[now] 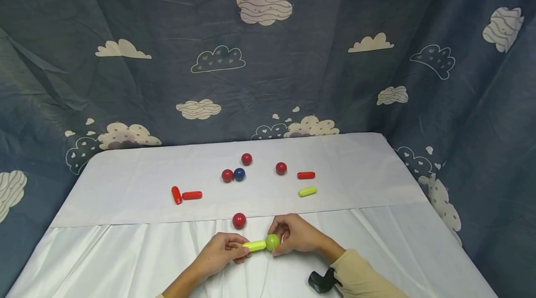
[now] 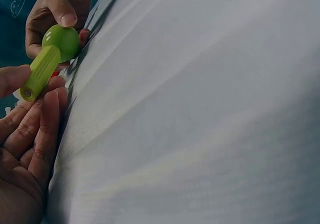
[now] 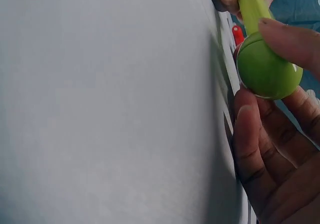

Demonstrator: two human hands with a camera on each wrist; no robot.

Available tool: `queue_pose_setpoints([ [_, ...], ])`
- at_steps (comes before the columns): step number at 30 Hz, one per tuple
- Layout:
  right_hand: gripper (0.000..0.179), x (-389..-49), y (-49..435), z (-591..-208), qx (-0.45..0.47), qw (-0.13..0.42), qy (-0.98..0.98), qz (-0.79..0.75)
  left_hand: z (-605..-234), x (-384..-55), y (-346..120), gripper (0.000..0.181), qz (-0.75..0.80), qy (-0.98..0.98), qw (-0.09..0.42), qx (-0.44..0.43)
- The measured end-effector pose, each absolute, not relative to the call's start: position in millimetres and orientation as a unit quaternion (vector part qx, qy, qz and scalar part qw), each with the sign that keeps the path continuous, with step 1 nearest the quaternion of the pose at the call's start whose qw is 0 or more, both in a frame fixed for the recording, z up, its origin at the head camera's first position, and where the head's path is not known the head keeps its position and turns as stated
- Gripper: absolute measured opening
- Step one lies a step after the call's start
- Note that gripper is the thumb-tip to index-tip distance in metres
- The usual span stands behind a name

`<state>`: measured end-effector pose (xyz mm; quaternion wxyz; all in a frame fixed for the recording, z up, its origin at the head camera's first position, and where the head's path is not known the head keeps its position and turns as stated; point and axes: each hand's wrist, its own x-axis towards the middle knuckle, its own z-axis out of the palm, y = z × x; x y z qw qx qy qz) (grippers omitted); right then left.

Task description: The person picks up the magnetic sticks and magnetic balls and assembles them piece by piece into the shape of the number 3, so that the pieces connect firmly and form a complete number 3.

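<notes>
Above the near part of the white cloth, my left hand [image 1: 221, 252] pinches a yellow-green ridged rod [image 1: 254, 246] between thumb and fingers. A small round spot shows on the rod's free end in the left wrist view. My right hand [image 1: 298, 233] grips a green ball [image 1: 272, 242] with the thumb on one side and the fingertips on the other. In the left wrist view the rod [image 2: 41, 73] meets the ball [image 2: 61, 43] end-on. The right wrist view shows the ball [image 3: 269, 67] large, with a seam line round it. Just beyond the hands lies a red ball [image 1: 239, 220].
Farther back are more red balls [image 1: 246, 159], a blue ball [image 1: 239, 174] touching one of them, two red rods [image 1: 192, 195] at left, another red rod [image 1: 306, 175] and a yellow-green rod [image 1: 307, 191] at right. A black strap piece [image 1: 322, 282] sits by the right sleeve.
</notes>
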<state>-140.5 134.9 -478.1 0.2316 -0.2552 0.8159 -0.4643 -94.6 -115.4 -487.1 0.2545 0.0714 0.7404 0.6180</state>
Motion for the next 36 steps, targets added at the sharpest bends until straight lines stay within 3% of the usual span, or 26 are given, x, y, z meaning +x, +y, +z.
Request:
queue_pose_setpoints([
  [24,0.036,-140,135,-482,-0.256,0.231,0.814,-0.467,-481,-96,-125,0.03,0.602,0.755,0.247,0.082],
  [36,0.035,-140,136,-482,-0.255,0.234,0.811,-0.473,-468,-114,-154,0.032,0.565,0.806,0.165,0.056],
])
